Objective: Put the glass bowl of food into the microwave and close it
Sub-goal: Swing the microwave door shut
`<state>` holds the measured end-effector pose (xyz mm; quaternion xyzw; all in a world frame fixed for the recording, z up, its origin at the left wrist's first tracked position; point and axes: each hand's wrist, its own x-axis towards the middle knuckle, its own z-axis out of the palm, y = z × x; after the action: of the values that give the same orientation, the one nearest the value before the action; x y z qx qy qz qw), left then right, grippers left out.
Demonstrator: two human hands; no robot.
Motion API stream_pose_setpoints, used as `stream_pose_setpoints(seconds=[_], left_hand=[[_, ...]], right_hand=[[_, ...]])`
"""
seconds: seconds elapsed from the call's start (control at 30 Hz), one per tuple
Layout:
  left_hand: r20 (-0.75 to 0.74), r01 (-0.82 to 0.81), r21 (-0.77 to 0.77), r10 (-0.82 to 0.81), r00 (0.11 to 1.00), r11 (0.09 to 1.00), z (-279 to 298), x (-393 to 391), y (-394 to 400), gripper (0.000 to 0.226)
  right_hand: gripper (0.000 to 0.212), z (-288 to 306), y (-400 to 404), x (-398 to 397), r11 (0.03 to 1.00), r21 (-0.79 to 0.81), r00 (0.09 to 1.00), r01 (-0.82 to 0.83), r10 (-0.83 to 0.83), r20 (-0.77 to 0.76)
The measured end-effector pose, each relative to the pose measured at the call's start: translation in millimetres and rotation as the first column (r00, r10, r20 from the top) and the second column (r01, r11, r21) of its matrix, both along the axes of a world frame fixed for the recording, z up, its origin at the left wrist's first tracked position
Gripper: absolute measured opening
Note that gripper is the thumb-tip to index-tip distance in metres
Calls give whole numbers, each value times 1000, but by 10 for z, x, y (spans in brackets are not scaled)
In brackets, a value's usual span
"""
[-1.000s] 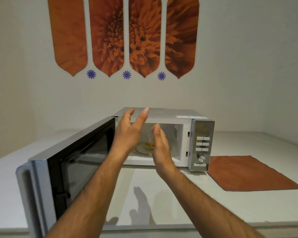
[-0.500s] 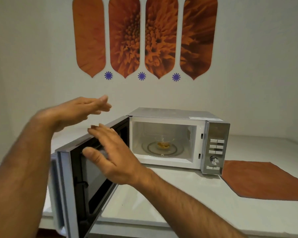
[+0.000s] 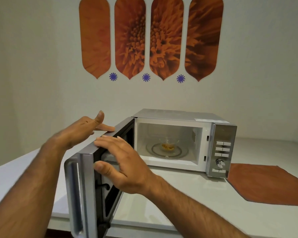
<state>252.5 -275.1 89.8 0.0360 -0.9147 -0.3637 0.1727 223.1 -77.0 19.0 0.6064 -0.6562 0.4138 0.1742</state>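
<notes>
The silver microwave point(image 3: 179, 115) stands on the white counter with its door point(image 3: 79, 189) swung wide open toward me. The glass bowl of food point(image 3: 169, 144) sits on the turntable inside, yellowish food in its bottom. My left hand point(image 3: 81, 131) lies flat along the outer top edge of the door, fingers straight. My right hand point(image 3: 120, 165) is spread over the door's inner side near its top edge, fingers apart, thumb below. Neither hand holds anything.
The microwave's control panel point(image 3: 221, 152) with buttons and a knob is on its right side. An orange cloth point(image 3: 265, 182) lies on the counter point(image 3: 187, 203) right of the microwave. Orange flower panels point(image 3: 150, 38) hang on the wall behind.
Both hands have left the microwave cavity and moved left to the open door. The left hand has come down onto the door's top edge. The bowl stays on the turntable.
</notes>
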Motion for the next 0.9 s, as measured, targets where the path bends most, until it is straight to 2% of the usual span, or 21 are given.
stream_pose_setpoints(seconds=[0.17,0.27,0.43,0.53,0.67,0.8,0.9], left_hand=[[-76,73,41,-69,995,997,-32,-196,173,74],[-134,138,56,-130,982,989,-66,-356,336,62],[-191,231,64,-215,958,971,-108,-665,648,51],[-220,267,48,-251,943,962,-120,-823,824,44],[-197,259,-63,-267,943,964,-123,-1032,1029,18],[-178,171,-210,-210,961,963,-126,-1254,1251,39],[-159,112,-270,-159,974,956,-163,-1415,1427,52]], right_hand=[[66,-50,251,-168,978,-208,997,-11,26,67],[59,-28,448,-294,933,-359,990,-19,67,122],[73,63,856,-552,880,-472,938,61,112,329],[82,115,1120,-734,873,-469,904,135,84,418],[76,193,1472,-1013,894,-392,869,215,8,495],[78,283,1751,-1321,913,-269,861,306,-145,487],[86,343,1914,-1505,891,-149,866,428,-357,349]])
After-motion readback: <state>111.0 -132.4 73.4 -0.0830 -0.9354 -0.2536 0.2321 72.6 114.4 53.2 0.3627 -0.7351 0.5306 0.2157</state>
